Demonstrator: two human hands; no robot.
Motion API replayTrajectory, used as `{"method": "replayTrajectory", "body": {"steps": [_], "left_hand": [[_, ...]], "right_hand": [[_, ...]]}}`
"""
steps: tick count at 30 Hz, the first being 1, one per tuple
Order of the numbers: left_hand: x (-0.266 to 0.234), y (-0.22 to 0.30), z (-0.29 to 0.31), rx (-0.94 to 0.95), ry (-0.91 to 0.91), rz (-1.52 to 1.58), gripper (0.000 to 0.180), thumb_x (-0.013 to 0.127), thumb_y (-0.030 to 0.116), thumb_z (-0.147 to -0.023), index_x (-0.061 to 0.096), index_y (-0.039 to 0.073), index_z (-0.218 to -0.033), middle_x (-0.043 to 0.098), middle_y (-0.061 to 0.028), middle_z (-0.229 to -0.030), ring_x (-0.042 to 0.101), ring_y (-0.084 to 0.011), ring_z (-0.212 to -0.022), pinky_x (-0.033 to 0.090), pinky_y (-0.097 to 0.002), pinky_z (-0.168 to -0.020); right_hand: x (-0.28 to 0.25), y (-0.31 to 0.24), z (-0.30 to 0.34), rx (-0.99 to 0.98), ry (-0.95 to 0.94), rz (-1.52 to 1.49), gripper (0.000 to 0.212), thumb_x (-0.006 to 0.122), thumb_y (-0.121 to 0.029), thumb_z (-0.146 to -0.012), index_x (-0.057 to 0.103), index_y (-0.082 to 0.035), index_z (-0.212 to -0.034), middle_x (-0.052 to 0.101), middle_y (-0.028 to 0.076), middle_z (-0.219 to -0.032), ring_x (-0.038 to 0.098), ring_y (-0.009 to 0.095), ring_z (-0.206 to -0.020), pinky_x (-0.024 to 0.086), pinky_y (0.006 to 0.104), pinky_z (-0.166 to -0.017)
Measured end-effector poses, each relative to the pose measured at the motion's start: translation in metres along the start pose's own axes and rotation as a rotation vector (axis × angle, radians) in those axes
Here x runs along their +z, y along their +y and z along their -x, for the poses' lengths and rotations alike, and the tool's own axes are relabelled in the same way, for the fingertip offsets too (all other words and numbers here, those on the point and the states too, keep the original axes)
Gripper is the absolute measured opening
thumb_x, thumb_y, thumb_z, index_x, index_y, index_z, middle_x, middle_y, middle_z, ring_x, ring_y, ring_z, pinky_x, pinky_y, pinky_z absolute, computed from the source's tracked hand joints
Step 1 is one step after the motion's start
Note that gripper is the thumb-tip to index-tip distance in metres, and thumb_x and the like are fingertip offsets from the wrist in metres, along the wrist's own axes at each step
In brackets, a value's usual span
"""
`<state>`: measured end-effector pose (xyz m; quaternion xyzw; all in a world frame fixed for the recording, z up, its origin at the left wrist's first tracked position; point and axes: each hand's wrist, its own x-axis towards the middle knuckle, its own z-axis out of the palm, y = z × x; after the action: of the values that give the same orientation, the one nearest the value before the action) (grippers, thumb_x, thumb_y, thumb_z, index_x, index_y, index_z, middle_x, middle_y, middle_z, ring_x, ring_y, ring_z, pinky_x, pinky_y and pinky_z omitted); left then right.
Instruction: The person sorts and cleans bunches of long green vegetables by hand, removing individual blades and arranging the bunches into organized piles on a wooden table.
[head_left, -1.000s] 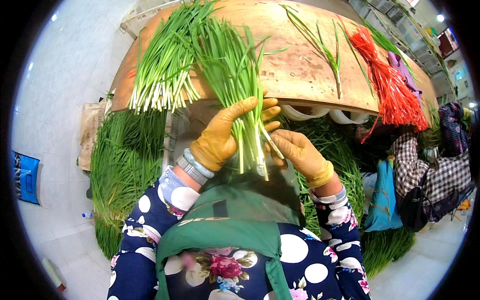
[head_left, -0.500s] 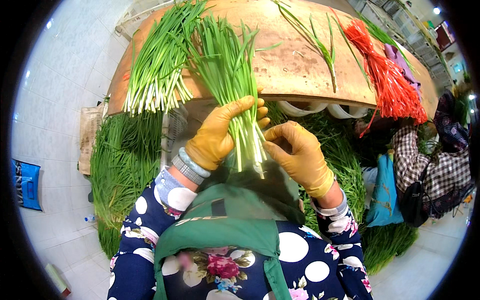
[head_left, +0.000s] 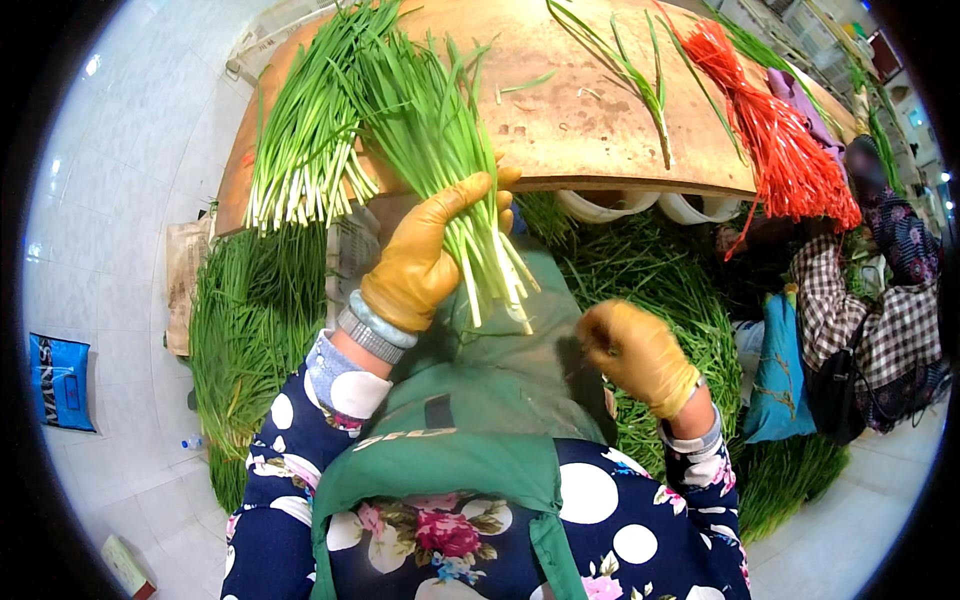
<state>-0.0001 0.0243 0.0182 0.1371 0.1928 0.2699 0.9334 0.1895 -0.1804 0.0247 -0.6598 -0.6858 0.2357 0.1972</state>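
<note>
My left hand [head_left: 418, 262], in a yellow rubber glove, is closed around a bunch of garlic chives [head_left: 425, 125]. Their pale cut ends point down toward my green apron [head_left: 500, 385], and the leafy tops reach over the wooden board [head_left: 560, 130]. A few stems stick out lower than the others. Off to the right of the stem ends, apart from them, is my right hand [head_left: 640, 358] in a matching glove. Its fingers are curled together and a little blurred; what they may pinch is hidden. A larger pile of chives [head_left: 310, 130] lies on the board's left side.
Red plastic ties [head_left: 765, 140] hang over the board's right edge, near some loose leaves [head_left: 625, 65]. Heaps of greens [head_left: 255, 330] lie below on both sides. White buckets [head_left: 605, 205] stand under the board. At right are a blue bag [head_left: 775, 375] and a person's checkered sleeve [head_left: 865, 300].
My right hand has drawn away from the stem ends, down and to the right, with its fingers curling in. The bunch in my left hand has tilted slightly leftward at its tops.
</note>
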Motion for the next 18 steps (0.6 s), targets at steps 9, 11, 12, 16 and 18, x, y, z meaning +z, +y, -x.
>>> {"method": "replayTrajectory", "body": {"steps": [9,11,12,16,18], "left_hand": [[0.007,-0.006,0.001,-0.025,-0.050,0.076,0.039,0.052,0.007,-0.097,0.047,0.000,-0.135,0.063,-0.0156,-0.118,0.063,-0.0224,-0.088,0.058,-0.0365,-0.079],[0.011,-0.006,0.003,-0.053,-0.086,0.064,0.040,0.052,0.009,-0.098,0.045,0.001,-0.137,0.063,-0.0156,-0.118,0.065,-0.0217,-0.087,0.058,-0.0369,-0.079],[0.011,-0.005,0.004,-0.060,-0.101,0.037,0.041,0.052,0.009,-0.098,0.044,0.001,-0.137,0.063,-0.0154,-0.117,0.065,-0.0215,-0.087,0.058,-0.0367,-0.079],[0.013,-0.004,0.013,-0.126,-0.058,0.032,0.042,0.053,0.011,-0.098,0.043,0.001,-0.138,0.065,-0.0129,-0.109,0.062,-0.0187,-0.079,0.057,-0.0340,-0.071],[0.017,-0.008,0.015,-0.132,-0.028,0.026,0.042,0.053,0.012,-0.098,0.044,0.000,-0.137,0.065,-0.0113,-0.103,0.060,-0.0165,-0.075,0.055,-0.0314,-0.068]], "right_hand": [[-0.013,-0.051,-0.047,-0.093,0.406,-0.252,0.021,0.067,-0.017,-0.085,0.064,-0.007,-0.103,0.062,0.013,-0.089,0.062,0.030,-0.072,0.049,0.0345,-0.065],[-0.005,-0.048,-0.056,-0.065,0.349,-0.364,0.017,0.067,-0.018,-0.086,0.065,-0.005,-0.096,0.060,0.015,-0.081,0.061,0.031,-0.071,0.049,0.0362,-0.064],[0.000,-0.045,-0.058,-0.060,0.327,-0.446,0.016,0.067,-0.018,-0.086,0.065,-0.004,-0.094,0.059,0.016,-0.078,0.060,0.031,-0.071,0.048,0.0369,-0.064],[0.005,-0.042,-0.059,-0.194,0.362,-0.365,0.016,0.064,-0.016,-0.088,0.060,-0.003,-0.080,0.056,0.017,-0.071,0.057,0.035,-0.065,0.046,0.0394,-0.058],[0.009,-0.038,-0.056,-0.254,0.394,-0.289,0.018,0.063,-0.015,-0.088,0.057,-0.004,-0.076,0.056,0.016,-0.071,0.056,0.035,-0.062,0.045,0.0398,-0.056]]}}
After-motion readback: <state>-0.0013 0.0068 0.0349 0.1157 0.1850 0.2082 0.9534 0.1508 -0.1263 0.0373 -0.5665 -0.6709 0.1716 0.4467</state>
